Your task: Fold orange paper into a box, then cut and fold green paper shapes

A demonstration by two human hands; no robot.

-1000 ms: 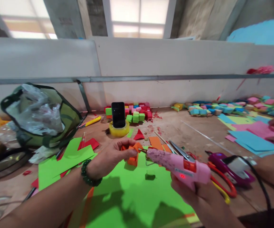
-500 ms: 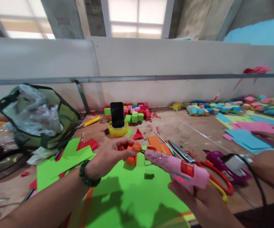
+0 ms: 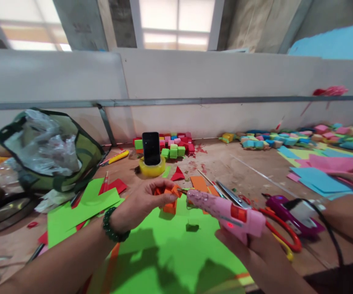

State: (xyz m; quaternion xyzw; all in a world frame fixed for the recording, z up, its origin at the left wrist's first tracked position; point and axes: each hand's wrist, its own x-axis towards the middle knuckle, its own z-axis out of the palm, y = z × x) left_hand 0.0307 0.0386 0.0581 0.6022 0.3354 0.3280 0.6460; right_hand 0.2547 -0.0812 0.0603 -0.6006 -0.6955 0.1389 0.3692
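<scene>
My left hand [image 3: 147,200], with a dark green bead bracelet [image 3: 113,226] at the wrist, pinches a small folded orange paper piece [image 3: 173,190]. Wrapped round the handle of a pink hot glue gun [image 3: 222,208] is my right hand [image 3: 256,253]. The gun's nozzle is at the orange piece; whether they touch I cannot tell. A red light glows on its side. Just below my left fingers an orange paper block [image 3: 170,207] sits over a bright green sheet [image 3: 176,249]. A small green piece [image 3: 192,225] lies on that sheet.
Scissors [image 3: 282,226] lie right of the gun, near a purple power strip [image 3: 295,216]. A phone [image 3: 151,149] leans in a yellow tape roll [image 3: 154,168] before coloured paper cubes [image 3: 176,151]. A bag [image 3: 56,151] stands left. Another person's arm [image 3: 350,216] reaches in from the right.
The glue gun has shifted slightly, with its nozzle staying near the orange piece. My left hand keeps its pinch. At the right, the other person's hand has moved over the coloured sheets.
</scene>
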